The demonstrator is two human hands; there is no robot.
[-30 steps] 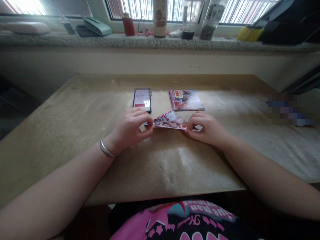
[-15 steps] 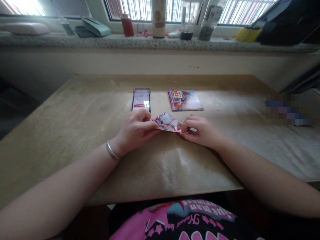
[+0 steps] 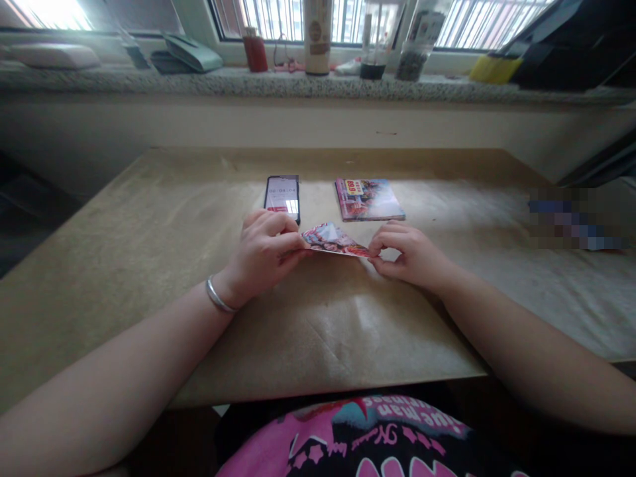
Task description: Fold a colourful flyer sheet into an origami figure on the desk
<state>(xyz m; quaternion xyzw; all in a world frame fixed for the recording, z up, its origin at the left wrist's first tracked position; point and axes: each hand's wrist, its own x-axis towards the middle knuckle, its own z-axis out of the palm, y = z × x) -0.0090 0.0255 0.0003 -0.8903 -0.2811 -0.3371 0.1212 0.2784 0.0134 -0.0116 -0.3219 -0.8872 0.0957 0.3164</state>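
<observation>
A small colourful printed paper [image 3: 332,240], folded to a triangle, lies on the brown table [image 3: 149,225] between my hands. My left hand [image 3: 263,255] pinches its left corner, fingers closed. My right hand [image 3: 410,255] pinches the right corner, fingers curled onto it. A silver bangle [image 3: 216,296] is on my left wrist. Just beyond the paper lie a black phone [image 3: 283,196] with a lit screen and a stack of printed colourful sheets [image 3: 368,198].
A stone windowsill [image 3: 298,83] runs behind the table with a red cup [image 3: 255,52], a tall bottle [image 3: 317,34], jars and a teal pouch [image 3: 191,54]. A blurred-out item [image 3: 576,217] lies at the table's right. The table's front edge is near my lap.
My hands drew together and then apart again on the folded paper, which now lies flatter. The phone and the stack have not moved.
</observation>
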